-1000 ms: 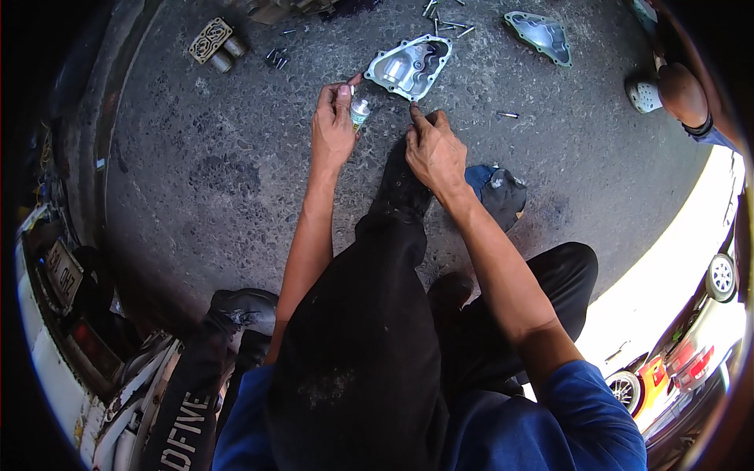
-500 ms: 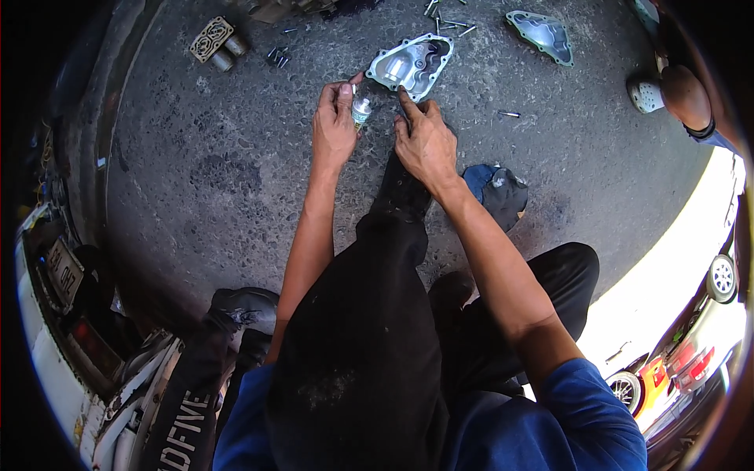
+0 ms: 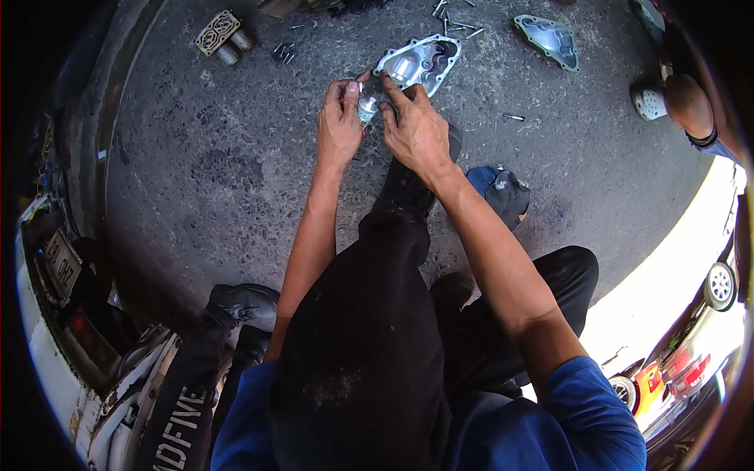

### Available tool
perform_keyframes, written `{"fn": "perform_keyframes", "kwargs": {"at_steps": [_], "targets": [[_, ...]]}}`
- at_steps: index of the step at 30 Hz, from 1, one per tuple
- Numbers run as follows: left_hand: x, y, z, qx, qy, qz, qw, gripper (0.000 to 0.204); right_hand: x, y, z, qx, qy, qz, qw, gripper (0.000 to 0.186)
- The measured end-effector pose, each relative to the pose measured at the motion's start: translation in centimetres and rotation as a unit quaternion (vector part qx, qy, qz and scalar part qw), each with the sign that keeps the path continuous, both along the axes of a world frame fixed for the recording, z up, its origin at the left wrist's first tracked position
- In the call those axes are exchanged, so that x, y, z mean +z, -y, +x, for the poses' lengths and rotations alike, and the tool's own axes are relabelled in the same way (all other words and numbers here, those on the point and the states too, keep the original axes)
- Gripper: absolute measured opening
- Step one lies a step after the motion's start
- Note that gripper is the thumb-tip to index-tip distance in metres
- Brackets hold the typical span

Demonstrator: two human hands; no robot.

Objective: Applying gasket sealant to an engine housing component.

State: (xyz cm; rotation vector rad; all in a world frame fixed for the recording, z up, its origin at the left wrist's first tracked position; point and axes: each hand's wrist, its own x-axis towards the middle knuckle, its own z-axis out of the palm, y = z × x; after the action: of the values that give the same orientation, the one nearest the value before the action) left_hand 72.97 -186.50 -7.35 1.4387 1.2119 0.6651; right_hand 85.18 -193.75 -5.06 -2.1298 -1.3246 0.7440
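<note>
In my left hand (image 3: 341, 125), closed, is a small tube (image 3: 367, 110) with a silvery shoulder and a green label; its lower part is hidden by the fingers. The left index fingertip reaches the near left corner of a cast metal cover (image 3: 424, 64), whose hollow, shiny inside faces up. My right hand (image 3: 418, 129) holds nothing. Its index finger is stretched onto the cover's rim at that same corner, with the thumb apart near the tube. The cover lies just beyond my boot (image 3: 402, 184); what it rests on cannot be made out.
Loose bolts (image 3: 458, 25) lie beyond the cover, more bolts (image 3: 284, 53) left. A second metal cover (image 3: 547, 41) is at far right, a two-cylinder metal part (image 3: 224, 38) at far left. A dark cloth (image 3: 499, 192) is by my right forearm. Another person's foot (image 3: 649, 104) stands right.
My right index finger has moved left along the cover's rim to its left corner, closer to my left hand. The left hand still holds the tube. The whole view has shifted slightly.
</note>
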Motion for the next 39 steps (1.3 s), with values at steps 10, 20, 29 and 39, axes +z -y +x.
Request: {"fn": "perform_keyframes", "kwargs": {"at_steps": [10,20,29,39], "targets": [[0.4,0.1,-0.1,0.001,-0.012,-0.033,0.999,0.043,0.0,0.9,0.4,0.036,0.094,-0.005,0.995,0.054],[0.6,0.0,0.0,-0.012,-0.016,-0.046,0.999,0.036,-0.8,1.6,0.2,0.063,0.104,-0.013,0.992,0.054],[0.3,0.0,-0.3,-0.010,-0.012,-0.014,1.000,0.040,0.1,1.1,-1.0,-0.039,-0.005,-0.040,0.998,0.050],[1.0,0.1,0.0,-0.008,-0.026,-0.052,0.998,0.040,-0.3,0.4,2.2,0.080,0.147,-0.010,0.986,0.044]]}}
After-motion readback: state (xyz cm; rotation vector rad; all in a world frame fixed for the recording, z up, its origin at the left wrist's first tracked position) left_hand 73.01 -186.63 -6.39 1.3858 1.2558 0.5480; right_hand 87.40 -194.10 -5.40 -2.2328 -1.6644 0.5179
